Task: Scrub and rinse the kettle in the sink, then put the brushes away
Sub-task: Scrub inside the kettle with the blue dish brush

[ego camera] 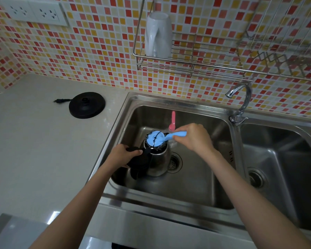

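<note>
A steel kettle (157,163) with a black handle stands upright in the left sink basin (201,180). My left hand (123,155) is closed around the kettle's handle. My right hand (194,136) grips the handle of a blue brush (157,139), whose round head with wire scourer sits on the kettle's open mouth. A pink brush (173,121) lies behind the kettle against the basin's far wall, partly hidden by the blue brush.
The kettle's black base (87,105) with its plug lies on the counter to the left. A tap (241,101) stands between the two basins, the right basin (276,159) beside it. A wall rack (187,56) above holds an upturned white mug (158,35).
</note>
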